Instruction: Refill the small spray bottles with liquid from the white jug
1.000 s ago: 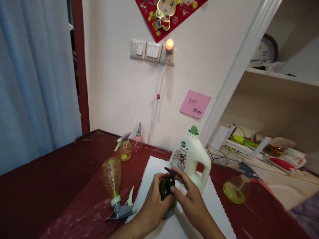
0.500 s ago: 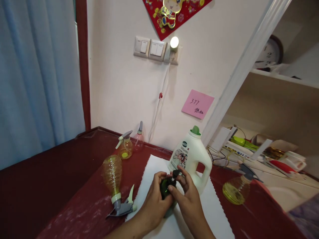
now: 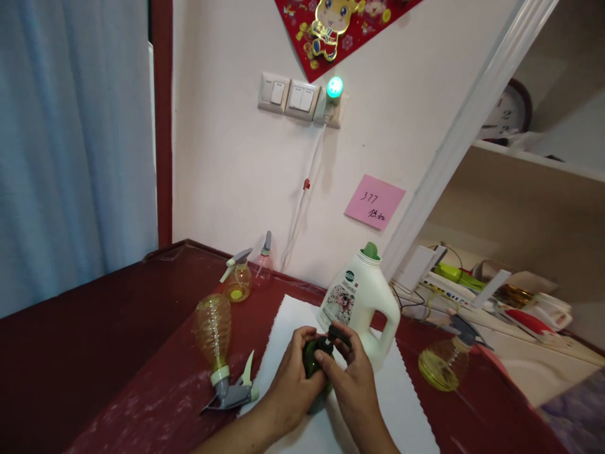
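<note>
A dark green pump bottle (image 3: 311, 360) with a black pump head (image 3: 336, 334) stands between my two hands, over a white sheet (image 3: 302, 318). My left hand (image 3: 293, 378) is wrapped round the bottle's body from the left. At the bottle's neck, my right hand (image 3: 348, 366) grips the black pump top, its thumb on the collar and its fingers by the nozzle. Just behind them is a large pale detergent jug (image 3: 362, 296) with a green spout and a side handle. Much of the bottle is covered by my fingers.
A yellow spray bottle (image 3: 213, 328) lies on its side at left on the red tabletop (image 3: 155, 353). Smaller amber (image 3: 239, 284) and pink (image 3: 263, 268) spray bottles stand by the wall. Another spray bottle (image 3: 442, 366) with yellow liquid sits at right, near a cluttered shelf (image 3: 501, 302).
The pump head has turned in my right hand, and my right fingers have shifted round it. My left hand keeps its hold. The plugged-in light went from white to green; the view shifted slightly.
</note>
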### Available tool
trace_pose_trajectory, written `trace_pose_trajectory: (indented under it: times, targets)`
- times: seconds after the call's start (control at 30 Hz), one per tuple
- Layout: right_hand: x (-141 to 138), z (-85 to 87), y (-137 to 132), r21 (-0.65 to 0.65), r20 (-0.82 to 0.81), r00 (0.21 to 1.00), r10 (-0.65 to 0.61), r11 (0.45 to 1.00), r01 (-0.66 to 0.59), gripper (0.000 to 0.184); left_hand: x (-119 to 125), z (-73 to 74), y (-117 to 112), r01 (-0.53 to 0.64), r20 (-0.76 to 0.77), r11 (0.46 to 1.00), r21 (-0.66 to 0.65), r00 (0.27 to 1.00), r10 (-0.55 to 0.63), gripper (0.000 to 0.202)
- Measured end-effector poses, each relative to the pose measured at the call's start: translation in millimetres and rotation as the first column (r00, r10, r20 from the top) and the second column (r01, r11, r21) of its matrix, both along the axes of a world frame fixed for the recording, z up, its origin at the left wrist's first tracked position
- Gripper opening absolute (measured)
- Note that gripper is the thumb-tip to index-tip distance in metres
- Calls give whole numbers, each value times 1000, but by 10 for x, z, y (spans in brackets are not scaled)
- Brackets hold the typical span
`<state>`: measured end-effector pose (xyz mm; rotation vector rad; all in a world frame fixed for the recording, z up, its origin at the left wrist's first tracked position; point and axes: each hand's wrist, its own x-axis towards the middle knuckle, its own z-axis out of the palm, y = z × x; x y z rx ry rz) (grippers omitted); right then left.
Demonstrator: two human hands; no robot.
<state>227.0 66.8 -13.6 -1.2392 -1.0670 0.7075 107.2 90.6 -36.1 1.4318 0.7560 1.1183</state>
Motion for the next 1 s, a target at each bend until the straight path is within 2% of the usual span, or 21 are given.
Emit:
trace_pose_trajectory:
  times: [0.07,0.17,0.27,0.33,0.43,0.5,0.6,0.7,0.8,0.9,0.97,1.0]
  targets:
    - [45,-42,-17,-8,-23,999,40,999,-40,64,-35,48,-8,23,6,1000,-17,1000,-23,50]
    - [192,-196,-89,-17,-74,993,96,995,-98,67,-110,98,-10,114,47,992,-45,993,-112,56]
    - [306,-391,-166,-6,-63,991,121,993,-122,66,-167,118,-9,202,182,976,-83,966,-185,54]
    - [290,-493,-192,-13,-17,986,168,986,-168,73,-179,135,-16,194,280,971,-138,948,-150,52]
    - [120,-580,-175,-10,-3,973,231,973,-231,95,-170,172,-32,75,301,973,-219,954,-5,58]
    - [-32,-609,-135,5,-37,984,176,984,-176,103,-165,189,-34,-5,263,974,-228,963,67,63]
    - [-192,-630,-69,-6,15,1000,8,1000,-8,99,-166,184,-5,-32,236,968,-248,967,92,68]
    - [-169,-610,-66,56,102,990,-99,994,94,97,-166,162,56,-56,206,970,-236,973,106,70]
    - [66,-523,-193,103,90,989,-118,989,108,103,-163,179,95,-139,159,973,-185,973,169,71]
    - [489,-381,-408,113,36,987,-154,982,149,99,-167,256,94,-194,114,963,-189,969,218,70]
    - [846,-274,-550,103,78,941,-329,942,320,92,-173,313,92,-218,66,955,-201,970,235,70]
    - [1036,-222,-612,89,146,892,-427,904,418,90,-176,331,98,-226,42,952,-206,970,239,70]
